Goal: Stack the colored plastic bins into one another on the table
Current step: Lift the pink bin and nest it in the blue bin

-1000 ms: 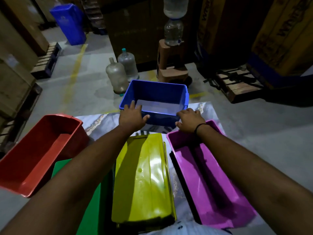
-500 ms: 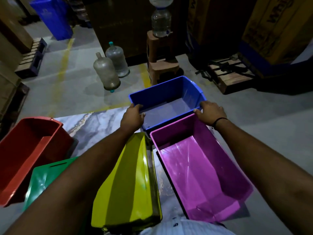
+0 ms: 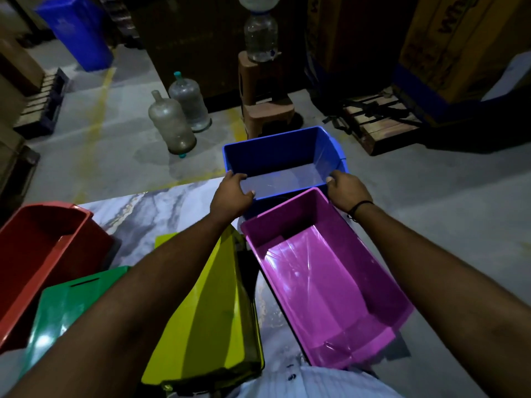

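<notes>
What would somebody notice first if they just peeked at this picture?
Probably the two hands: the left hand and right hand grip the near corners of an open blue bin at the table's far end. Right in front of it sits a bright purple bin, open side up. A yellow bin lies flipped over beside the purple one, with a green bin and red bin farther left.

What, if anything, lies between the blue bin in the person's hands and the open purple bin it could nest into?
Nothing visible. The left hand and right hand grip the blue bin by its near corners, just beyond the purple bin. The purple bin looks open and empty; the yellow bin lies beside it, not across it.
</notes>
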Tool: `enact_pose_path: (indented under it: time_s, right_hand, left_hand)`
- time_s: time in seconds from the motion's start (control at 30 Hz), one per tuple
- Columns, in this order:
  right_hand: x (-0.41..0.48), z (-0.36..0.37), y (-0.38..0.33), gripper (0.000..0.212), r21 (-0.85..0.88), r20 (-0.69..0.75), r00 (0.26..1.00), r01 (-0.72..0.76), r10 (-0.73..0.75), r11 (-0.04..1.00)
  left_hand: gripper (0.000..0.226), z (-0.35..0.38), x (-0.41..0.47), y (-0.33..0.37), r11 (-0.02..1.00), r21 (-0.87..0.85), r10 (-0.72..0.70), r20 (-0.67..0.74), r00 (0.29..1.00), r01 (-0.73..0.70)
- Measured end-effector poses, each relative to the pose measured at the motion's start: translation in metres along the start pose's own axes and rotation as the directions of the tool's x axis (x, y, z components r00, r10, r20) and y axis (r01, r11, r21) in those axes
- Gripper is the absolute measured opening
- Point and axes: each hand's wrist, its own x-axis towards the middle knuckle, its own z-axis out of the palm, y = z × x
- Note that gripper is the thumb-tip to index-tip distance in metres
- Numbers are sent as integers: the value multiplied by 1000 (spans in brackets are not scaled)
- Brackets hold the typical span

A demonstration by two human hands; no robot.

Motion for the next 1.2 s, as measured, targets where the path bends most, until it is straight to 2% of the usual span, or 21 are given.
enact_pose_path:
  time_s: [0.13,0.3,0.5,0.67,0.77,0.9,1.03,1.2]
  right_hand:
    - [-3,5,-12,43,37,38,999,25,-27,999]
    - [-13,12,-16,43,-111,61,997,48,-42,993]
    - [-20,14,-17,47,-148,95,995,35,-21,988]
    - [-28,14,-18,58,-160,120,993,11,9,987]
    - [-37,15,-23,62,-191,67,998,1,12,982]
    - [-48,17,-29,58,-223,-26,1000,8,-14,975]
    - [-58,17,-39,51,-273,-71,994,56,-78,960]
    - [-74,22,-53,48,-311,-30,982,169,-188,935]
  left_hand:
    - [46,-2,-13,-4,991,112,-59,-105,993,71]
    - [33,-2,-31,-7,985,117,-105,-178,978,127]
    - [29,-2,-42,-17,994,80,-65,-177,982,80]
    - [29,-1,-54,-16,995,76,-41,-199,979,57]
    - [27,-3,-58,-17,994,103,-5,-206,979,26]
    - [21,-4,-64,-19,973,225,109,-224,969,-57]
    - [18,-1,-66,-15,967,212,174,-160,972,-138]
    - [22,9,-66,-4,967,191,181,-47,982,-169]
